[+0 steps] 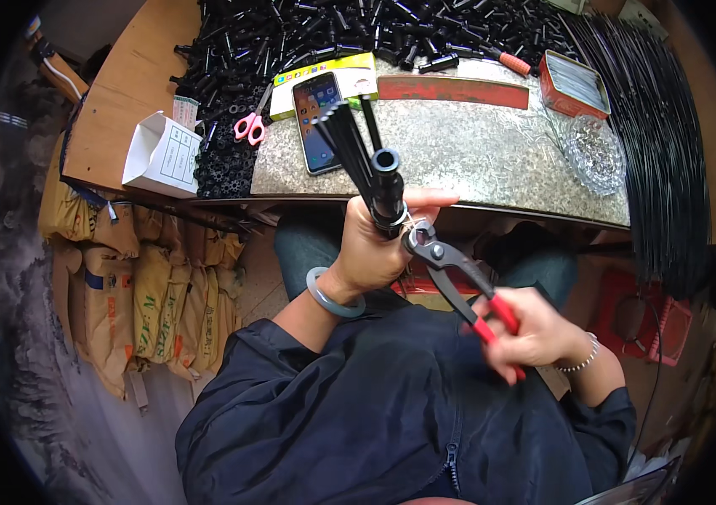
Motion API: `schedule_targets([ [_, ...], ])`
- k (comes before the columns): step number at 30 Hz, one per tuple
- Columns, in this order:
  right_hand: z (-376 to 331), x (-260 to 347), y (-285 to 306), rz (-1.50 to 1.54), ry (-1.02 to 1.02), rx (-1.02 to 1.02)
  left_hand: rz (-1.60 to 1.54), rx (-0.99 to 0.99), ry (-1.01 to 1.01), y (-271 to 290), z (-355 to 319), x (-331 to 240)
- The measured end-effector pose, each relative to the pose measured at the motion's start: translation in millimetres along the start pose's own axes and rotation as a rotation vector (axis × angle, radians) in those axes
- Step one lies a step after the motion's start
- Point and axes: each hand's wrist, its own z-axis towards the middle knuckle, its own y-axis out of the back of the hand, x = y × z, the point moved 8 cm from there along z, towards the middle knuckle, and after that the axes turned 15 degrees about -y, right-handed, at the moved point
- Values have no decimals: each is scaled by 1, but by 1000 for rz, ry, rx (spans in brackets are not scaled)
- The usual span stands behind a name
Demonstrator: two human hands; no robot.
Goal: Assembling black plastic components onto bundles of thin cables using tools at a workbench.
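Note:
My left hand (375,248) is closed around what looks like a black umbrella runner (387,189), a hollow tube with its open end up. Several thin black ribs (345,151) fan up from it to the left. In my right hand (535,332) are end-cutting pincers (450,263) with red handles, the fingers wrapped round both grips. The jaws of the pincers meet a thin wire (409,222) at the lower end of the runner, beside my left thumb. My left palm is hidden behind the runner.
Past my hands, the tabletop (467,143) bears a phone (317,126) leaning on a yellow box (349,74), pink scissors (250,126), a glass dish (593,156) and a tin (574,84). Black runners (307,34) heap at the back; long ribs (652,135) hang over the right edge.

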Motion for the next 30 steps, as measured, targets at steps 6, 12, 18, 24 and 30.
schedule_targets([
  [6,-29,39,10,-938,587,-1089,69,-26,-38,1,1,-1],
  [12,7,2,1,-138,-114,-14,57,11,-18,1,-4,-1],
  [18,-15,34,16,-734,429,-719,123,-26,11,4,-1,-1],
  [24,-8,33,19,-641,244,-536,105,-30,-73,6,-2,-3],
  [30,-1,21,25,-420,177,-432,206,21,-139,5,-3,-9],
])
